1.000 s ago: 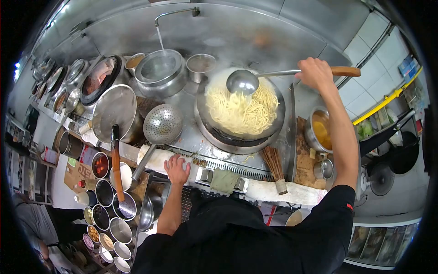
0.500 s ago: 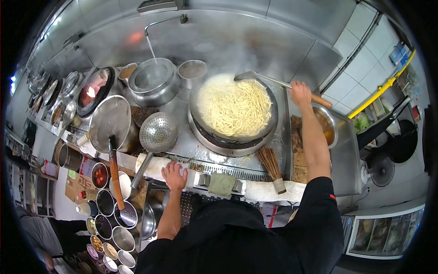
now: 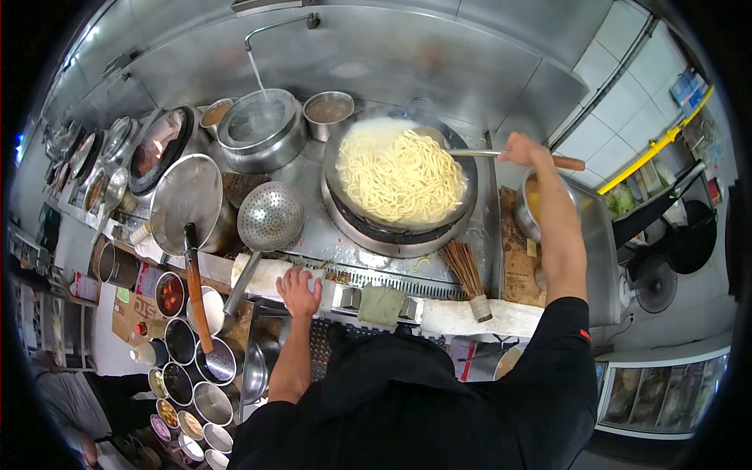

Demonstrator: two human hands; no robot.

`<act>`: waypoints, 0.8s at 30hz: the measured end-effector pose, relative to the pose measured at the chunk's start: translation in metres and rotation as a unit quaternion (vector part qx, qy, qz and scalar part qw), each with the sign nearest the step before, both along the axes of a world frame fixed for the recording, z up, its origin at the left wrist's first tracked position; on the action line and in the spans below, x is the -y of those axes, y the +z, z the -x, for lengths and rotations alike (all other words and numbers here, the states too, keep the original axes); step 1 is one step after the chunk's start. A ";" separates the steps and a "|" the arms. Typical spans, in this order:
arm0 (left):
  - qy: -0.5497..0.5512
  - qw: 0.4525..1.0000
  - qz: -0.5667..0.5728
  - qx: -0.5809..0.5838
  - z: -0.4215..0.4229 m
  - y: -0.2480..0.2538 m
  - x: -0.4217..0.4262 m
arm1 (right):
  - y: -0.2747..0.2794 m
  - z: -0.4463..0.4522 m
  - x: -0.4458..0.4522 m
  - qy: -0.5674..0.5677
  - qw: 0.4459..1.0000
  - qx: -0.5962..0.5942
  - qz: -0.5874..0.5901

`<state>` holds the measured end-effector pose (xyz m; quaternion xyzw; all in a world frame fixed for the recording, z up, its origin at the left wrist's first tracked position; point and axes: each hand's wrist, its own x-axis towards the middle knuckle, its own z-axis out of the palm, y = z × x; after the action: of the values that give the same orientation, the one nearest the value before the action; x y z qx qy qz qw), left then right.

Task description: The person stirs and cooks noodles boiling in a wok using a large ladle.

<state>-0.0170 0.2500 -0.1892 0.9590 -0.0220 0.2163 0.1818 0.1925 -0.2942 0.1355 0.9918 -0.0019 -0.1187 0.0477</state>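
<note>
A large wok (image 3: 333,168) on the stove holds a heap of thick pale noodles (image 3: 399,180) in cloudy liquid. My right hand (image 3: 523,150) is closed round the long handle of a ladle (image 3: 478,153), whose wooden end sticks out past it to the right. The ladle's head reaches into the wok at the noodles' upper right edge, partly sunk in. My left hand (image 3: 299,291) lies with fingers spread on the white cloth (image 3: 262,278) along the stove's front edge. Just left of it leans a perforated strainer (image 3: 271,217) with its handle toward me.
A bamboo brush (image 3: 465,274) lies right of the wok's front. Water runs from a tap (image 3: 252,48) into a lidded pot (image 3: 260,129). A metal bowl (image 3: 526,213) stands below my right forearm. Several seasoning pots (image 3: 180,345) are at lower left, near another person (image 3: 78,403).
The ladle's head has moved right and down, from the wok's back rim into the noodles' edge. My right hand has shifted slightly right. My left hand stays on the cloth.
</note>
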 end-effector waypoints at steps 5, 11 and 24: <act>0.001 1.000 0.004 -0.006 0.000 -0.001 -0.001 | 0.048 0.002 -0.014 0.009 1.000 0.006 0.009; 0.001 1.000 0.012 -0.011 0.000 -0.001 -0.001 | 0.094 0.031 -0.073 0.022 0.992 0.102 0.077; 0.008 1.000 0.006 -0.027 0.001 0.002 0.001 | 0.070 -0.001 -0.050 0.164 0.899 0.373 0.158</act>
<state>-0.0176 0.2495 -0.1873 0.9636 -0.0079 0.1919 0.1859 0.1935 -0.2442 0.2053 0.9290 0.1245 0.2713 0.2185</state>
